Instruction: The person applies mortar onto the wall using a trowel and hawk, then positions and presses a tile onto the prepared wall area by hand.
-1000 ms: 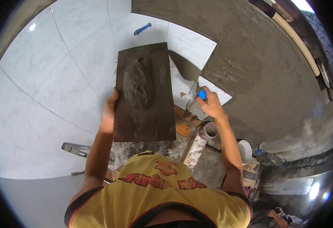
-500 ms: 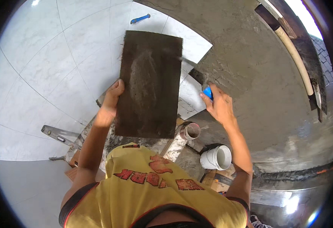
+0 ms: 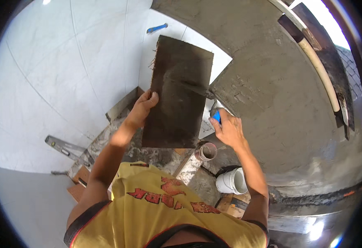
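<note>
My left hand grips the left edge of a dark, rough-edged rectangular board, held tilted slightly and smeared with grey mortar. In my right hand is a trowel with a blue handle; its mortar-coated blade lies across the upper right of the board. Behind the board are white tiles, bordered on the right by a surface coated with grey mortar. A small blue tool rests on the tiles above.
A small mortar-stained pail and a white bucket stand below, between my arms. A spirit level is at the lower left beside white wall tiles. A pale pole and dark planks lie along the upper right.
The mortar mound on the board is gone, leaving a smear. The board has moved right and tilted, and the trowel has come from behind it onto its face.
</note>
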A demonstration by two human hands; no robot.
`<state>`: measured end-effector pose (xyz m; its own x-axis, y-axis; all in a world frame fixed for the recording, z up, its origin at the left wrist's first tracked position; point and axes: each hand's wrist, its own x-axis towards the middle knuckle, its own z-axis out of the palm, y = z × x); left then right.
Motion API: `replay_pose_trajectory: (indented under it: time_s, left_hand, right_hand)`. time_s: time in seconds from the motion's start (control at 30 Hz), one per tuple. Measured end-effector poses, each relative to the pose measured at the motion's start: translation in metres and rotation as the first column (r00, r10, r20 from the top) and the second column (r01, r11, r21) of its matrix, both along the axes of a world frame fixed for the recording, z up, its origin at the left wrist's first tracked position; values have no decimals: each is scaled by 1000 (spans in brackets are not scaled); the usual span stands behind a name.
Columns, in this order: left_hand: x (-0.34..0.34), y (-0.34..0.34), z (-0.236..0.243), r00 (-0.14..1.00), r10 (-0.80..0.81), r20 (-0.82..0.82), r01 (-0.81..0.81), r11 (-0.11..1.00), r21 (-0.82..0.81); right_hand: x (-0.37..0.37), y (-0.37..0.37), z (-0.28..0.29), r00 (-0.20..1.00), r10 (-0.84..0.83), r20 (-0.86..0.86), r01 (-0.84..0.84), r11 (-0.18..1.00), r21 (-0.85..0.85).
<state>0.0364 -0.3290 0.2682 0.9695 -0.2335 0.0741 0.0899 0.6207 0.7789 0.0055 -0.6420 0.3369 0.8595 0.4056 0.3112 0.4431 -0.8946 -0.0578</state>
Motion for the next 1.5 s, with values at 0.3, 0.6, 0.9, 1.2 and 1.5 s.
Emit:
replay_pose_trajectory:
  time_s: [0.3,0.6,0.9,1.2,1.5]
  left_hand:
    - [27,17,-38,984,165,-60,-158,982,103]
    - [76,122,-138,859,280,-428,-291,956,43]
    - [135,184,-144,782,283,-555,-351,936,-16]
    - [167,187,-202,813,167,-557,-292,946,-142]
    - [172,186,-207,823,77,-562,-240,945,-223]
  right_hand:
    - [128,59,55,939,1,343,-72,978,195]
    - [327,184,112,879,-191,438,155,981,116]
    - [440,260,165,875,-383,298,426,899,-96]
    - [490,295,309,947,-236,215,319,744,-587]
    - [525,319,380,844,-501,191,511,645,-569]
